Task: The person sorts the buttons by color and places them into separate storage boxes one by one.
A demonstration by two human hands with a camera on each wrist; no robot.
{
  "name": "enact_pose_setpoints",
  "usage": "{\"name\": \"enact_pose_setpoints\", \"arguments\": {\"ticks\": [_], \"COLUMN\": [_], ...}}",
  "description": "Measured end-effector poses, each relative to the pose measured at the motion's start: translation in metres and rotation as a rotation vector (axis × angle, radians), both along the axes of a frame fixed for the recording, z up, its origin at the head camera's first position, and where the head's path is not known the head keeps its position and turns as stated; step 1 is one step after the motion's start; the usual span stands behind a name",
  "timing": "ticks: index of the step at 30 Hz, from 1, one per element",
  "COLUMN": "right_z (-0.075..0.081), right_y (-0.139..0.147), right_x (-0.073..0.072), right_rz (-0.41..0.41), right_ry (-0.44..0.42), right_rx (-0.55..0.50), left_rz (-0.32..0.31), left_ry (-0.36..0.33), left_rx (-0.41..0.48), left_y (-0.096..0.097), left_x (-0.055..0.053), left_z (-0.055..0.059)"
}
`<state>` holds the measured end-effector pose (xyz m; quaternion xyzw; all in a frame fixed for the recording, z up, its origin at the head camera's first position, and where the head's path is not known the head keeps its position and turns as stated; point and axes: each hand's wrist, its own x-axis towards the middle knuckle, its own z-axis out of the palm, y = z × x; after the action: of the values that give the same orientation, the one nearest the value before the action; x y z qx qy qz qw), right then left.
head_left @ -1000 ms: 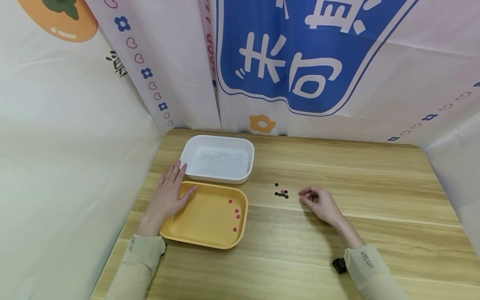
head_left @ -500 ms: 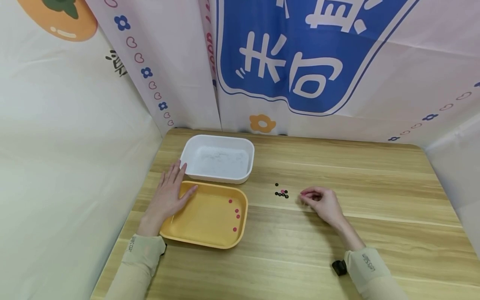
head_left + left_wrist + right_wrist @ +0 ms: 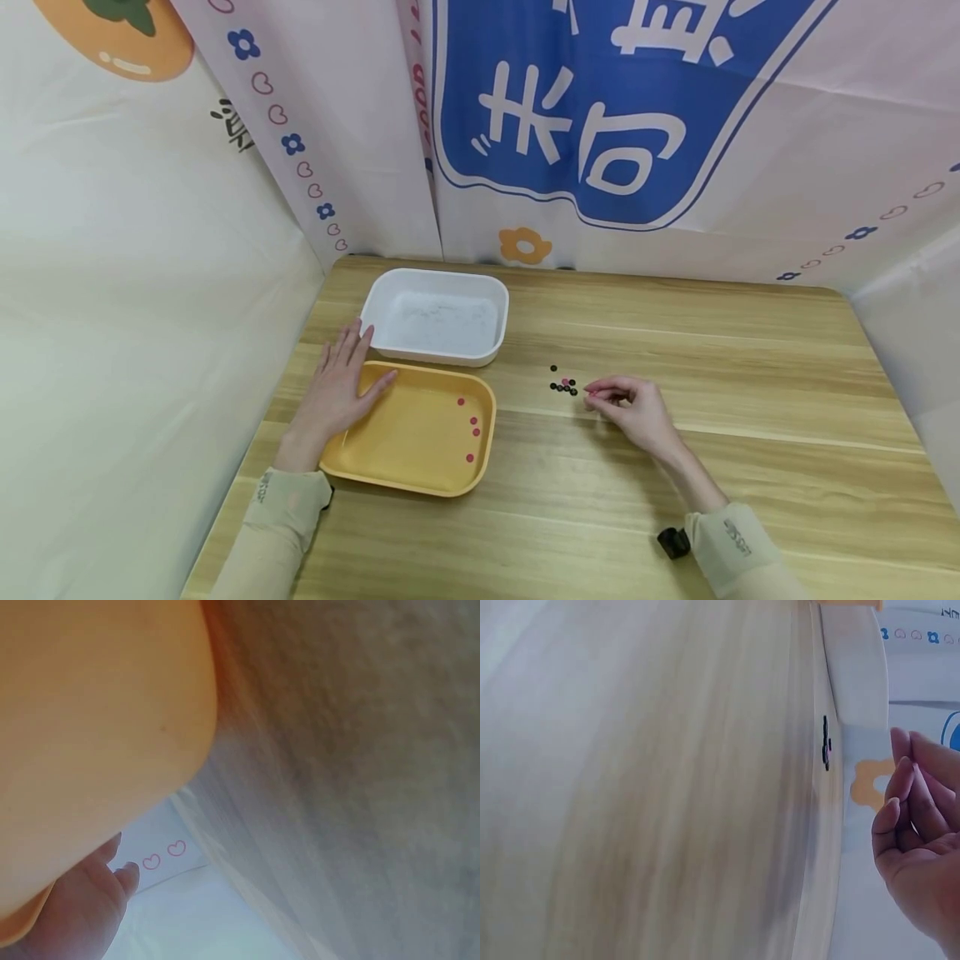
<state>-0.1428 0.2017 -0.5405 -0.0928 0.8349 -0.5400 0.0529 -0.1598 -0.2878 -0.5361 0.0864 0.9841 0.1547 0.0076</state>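
My right hand (image 3: 633, 410) pinches a small pink button (image 3: 592, 393) between thumb and fingertips, just above the table and right of a small group. In that group lie several black buttons (image 3: 574, 392) and one pink button (image 3: 566, 382). The right wrist view shows the hand (image 3: 922, 825) with its fingertips together; the button is hard to make out there. My left hand (image 3: 336, 396) rests with straight fingers over the left rim of a yellow tray (image 3: 390, 442), its fingertips by a white tray. Several pink buttons (image 3: 473, 421) lie along the yellow tray's right side.
The white tray (image 3: 442, 327), with no buttons visible in it, stands directly behind the yellow one. Both sit at the left of the wooden table (image 3: 750, 358). Printed cloth (image 3: 480, 217) hangs behind the table and at its sides.
My right hand has moved slightly left, closer to the button group, with the pink button now visible at its fingertips. The left hand and both trays stay in place.
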Motion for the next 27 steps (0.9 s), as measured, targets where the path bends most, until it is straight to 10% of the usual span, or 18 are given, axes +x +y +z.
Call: {"name": "enact_pose_setpoints", "arguments": {"ticks": [27], "right_z": [0.039], "right_y": [-0.092], "right_x": [0.012], "right_rz": [0.128], "right_ry": [0.24], "right_rx": [-0.189], "left_rz": [-0.016], "left_ry": [0.006], "left_rx": [0.014], "left_y": [0.0], "left_x": [0.001], "left_z": [0.0]}}
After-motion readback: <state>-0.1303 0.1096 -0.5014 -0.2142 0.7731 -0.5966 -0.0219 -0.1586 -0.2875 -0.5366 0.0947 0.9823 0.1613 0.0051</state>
